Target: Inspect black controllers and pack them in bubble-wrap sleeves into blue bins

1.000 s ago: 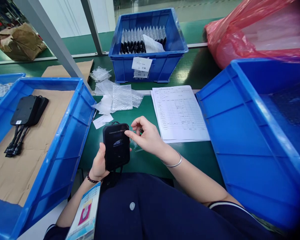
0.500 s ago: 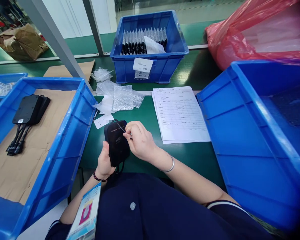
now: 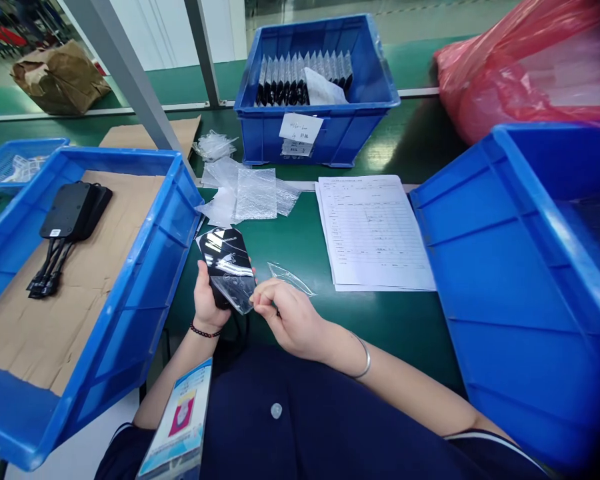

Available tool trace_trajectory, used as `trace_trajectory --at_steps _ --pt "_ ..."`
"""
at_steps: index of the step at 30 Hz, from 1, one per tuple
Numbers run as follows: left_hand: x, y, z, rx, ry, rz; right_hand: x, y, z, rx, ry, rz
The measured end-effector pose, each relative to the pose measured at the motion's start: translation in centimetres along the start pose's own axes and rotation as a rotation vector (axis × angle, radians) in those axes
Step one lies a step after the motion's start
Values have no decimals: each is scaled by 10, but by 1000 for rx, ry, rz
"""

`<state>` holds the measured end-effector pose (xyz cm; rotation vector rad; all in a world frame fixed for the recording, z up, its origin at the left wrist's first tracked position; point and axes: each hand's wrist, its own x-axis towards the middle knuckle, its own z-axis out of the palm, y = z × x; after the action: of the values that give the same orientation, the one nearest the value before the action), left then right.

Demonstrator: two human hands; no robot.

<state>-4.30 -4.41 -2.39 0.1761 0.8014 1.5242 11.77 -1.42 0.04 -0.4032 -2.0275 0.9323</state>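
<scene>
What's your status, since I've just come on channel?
Left hand holding black controller. Right hand pinching clear film over controller's lower face. Curved clear strip lying just beyond right hand.

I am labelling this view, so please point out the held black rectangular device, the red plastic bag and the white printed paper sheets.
Black rectangular device [image 3: 228, 253]: head view, its glossy front face.
Red plastic bag [image 3: 505, 87]: head view, its bulging side.
White printed paper sheets [image 3: 375, 233]: head view, middle of the top sheet.
</scene>
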Motion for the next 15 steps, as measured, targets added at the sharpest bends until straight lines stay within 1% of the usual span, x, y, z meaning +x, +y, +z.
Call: trace_trajectory --at_steps 4,8,10,12,13,15 --pt "5 10 -6 -21 -33 9 -9 -9 -9 158 30 72" --pt "2 14 -4 3 -68 56 -15 -12 -14 301 138 67" --pt "0 15 -1 32 -82 69 -17 -13 -12 334 234 70" --pt "-2 16 2 67 -87 74 -15 -15 -10 340 344 112" --pt "-3 16 2 85 -84 80 -13 -17 -12 342 412 138" --pt "-2 20 -1 115 -55 110 -6 -20 -21 332 592 161"
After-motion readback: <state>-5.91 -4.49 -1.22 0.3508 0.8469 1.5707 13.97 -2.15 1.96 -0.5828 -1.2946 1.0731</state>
